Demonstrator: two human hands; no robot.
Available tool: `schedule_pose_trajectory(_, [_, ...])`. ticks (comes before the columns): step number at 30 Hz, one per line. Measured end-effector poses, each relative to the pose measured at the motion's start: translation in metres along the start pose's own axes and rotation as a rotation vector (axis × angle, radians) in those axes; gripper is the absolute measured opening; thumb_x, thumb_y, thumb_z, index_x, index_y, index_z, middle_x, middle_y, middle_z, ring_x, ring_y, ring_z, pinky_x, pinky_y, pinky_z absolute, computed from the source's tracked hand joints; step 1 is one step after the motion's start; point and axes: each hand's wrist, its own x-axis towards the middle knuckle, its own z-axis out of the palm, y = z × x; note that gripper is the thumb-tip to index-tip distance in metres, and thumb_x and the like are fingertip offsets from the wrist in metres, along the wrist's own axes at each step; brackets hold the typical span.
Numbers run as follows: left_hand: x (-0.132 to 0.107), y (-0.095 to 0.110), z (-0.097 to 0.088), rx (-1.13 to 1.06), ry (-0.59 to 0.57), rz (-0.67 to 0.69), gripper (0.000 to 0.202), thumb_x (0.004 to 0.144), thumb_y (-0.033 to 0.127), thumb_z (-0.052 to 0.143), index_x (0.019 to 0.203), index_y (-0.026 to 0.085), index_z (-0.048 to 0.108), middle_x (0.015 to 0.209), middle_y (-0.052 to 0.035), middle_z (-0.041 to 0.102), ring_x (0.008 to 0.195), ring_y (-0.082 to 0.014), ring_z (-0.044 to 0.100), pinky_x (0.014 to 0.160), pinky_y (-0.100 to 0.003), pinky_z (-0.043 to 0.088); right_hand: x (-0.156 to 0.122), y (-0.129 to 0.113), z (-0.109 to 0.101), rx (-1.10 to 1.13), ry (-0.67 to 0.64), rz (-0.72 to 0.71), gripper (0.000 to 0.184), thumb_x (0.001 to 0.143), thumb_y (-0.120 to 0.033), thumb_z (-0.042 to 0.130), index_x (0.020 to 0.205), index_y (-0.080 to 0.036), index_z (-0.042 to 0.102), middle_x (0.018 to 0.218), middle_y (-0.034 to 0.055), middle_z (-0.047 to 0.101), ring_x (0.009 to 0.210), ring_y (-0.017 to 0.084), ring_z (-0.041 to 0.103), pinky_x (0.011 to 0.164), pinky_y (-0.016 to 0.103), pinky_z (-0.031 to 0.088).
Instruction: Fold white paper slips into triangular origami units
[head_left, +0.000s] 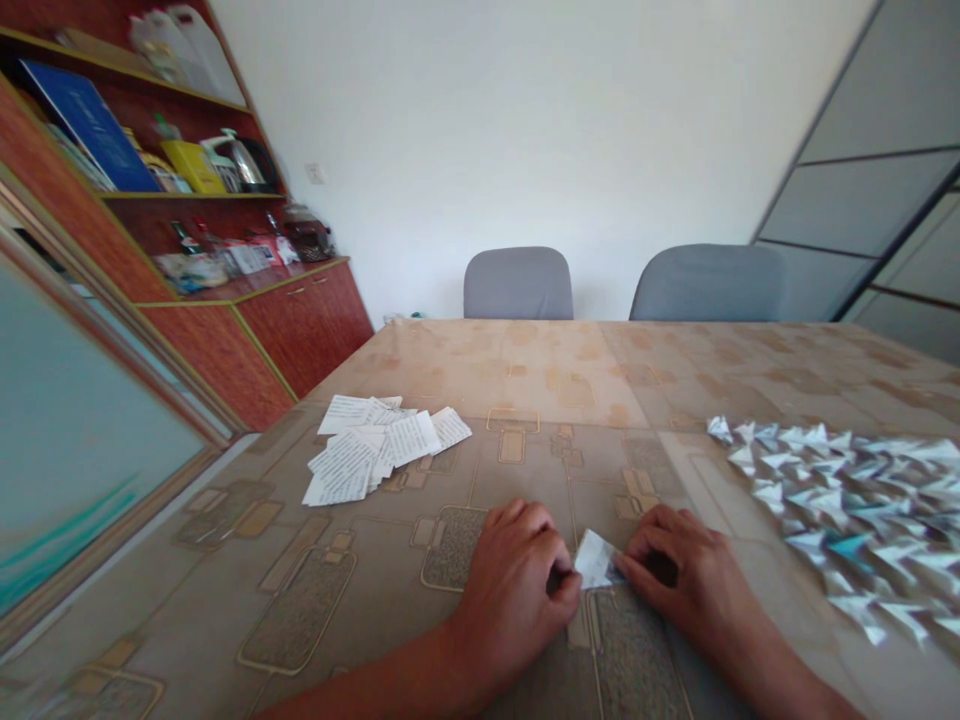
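Both my hands rest on the table [525, 400] near its front edge, with a small folded piece of white paper [595, 560] between them. My left hand [521, 575] pinches the paper's left edge with curled fingers. My right hand [679, 575] presses down on its right side, fingers bent. The paper lies flat on the patterned tablecloth. A loose pile of printed paper slips [379, 450] lies to the left, farther back. Several folded paper pieces [840, 500] are spread out on the right side of the table.
Two grey chairs [517, 283] [709, 282] stand at the table's far side against a white wall. A red-brown shelf cabinet [225, 250] with books and bottles stands at the left. A grey panelled partition [877, 150] is at the right.
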Motion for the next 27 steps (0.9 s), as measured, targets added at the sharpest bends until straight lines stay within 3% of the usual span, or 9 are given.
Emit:
schedule_pose_trajectory(13, [0.0007, 0.0005, 0.0015, 0.025, -0.005, -0.008, 0.015, 0.068, 0.010, 0.069, 0.066, 0.017, 0.055, 0.077, 0.0012, 0.057, 0.081, -0.0174, 0.050, 0.073, -0.031, 0.033, 0.0011, -0.0014, 0.0012, -0.031, 0.039, 0.010, 0.021, 0.082, -0.028, 0.066, 0.063, -0.021, 0.063, 0.072, 0.0020, 0.061, 0.072, 0.023, 0.058, 0.067, 0.036, 0.041])
schedule_pose_trajectory(17, [0.0016, 0.0016, -0.0002, 0.024, -0.036, -0.006, 0.016, 0.070, 0.012, 0.071, 0.077, 0.018, 0.058, 0.081, 0.0010, 0.058, 0.083, -0.0182, 0.050, 0.074, -0.032, 0.034, 0.0009, 0.0003, 0.0026, -0.040, 0.051, 0.006, 0.019, 0.081, -0.026, 0.067, 0.063, -0.021, 0.062, 0.072, 0.0017, 0.061, 0.072, 0.022, 0.058, 0.067, 0.035, 0.041])
schedule_pose_trajectory(21, [0.0020, 0.0022, -0.0049, 0.011, -0.091, 0.115, 0.024, 0.078, 0.013, 0.069, 0.098, 0.023, 0.062, 0.096, 0.0004, 0.061, 0.092, -0.0190, 0.050, 0.081, -0.032, 0.034, 0.0011, 0.0020, 0.0031, -0.050, 0.066, -0.010, 0.018, 0.080, -0.025, 0.068, 0.063, -0.021, 0.062, 0.071, 0.0014, 0.062, 0.071, 0.022, 0.059, 0.065, 0.034, 0.041])
schedule_pose_trajectory(27, [0.0012, 0.0005, -0.0040, 0.037, -0.119, 0.338, 0.011, 0.092, 0.028, 0.056, 0.098, 0.027, 0.065, 0.097, 0.0032, 0.065, 0.090, -0.0167, 0.050, 0.081, -0.032, 0.032, 0.0026, 0.0038, 0.0055, -0.056, 0.077, -0.021, 0.019, 0.078, -0.024, 0.070, 0.061, -0.021, 0.061, 0.070, 0.0015, 0.062, 0.069, 0.022, 0.059, 0.064, 0.034, 0.040])
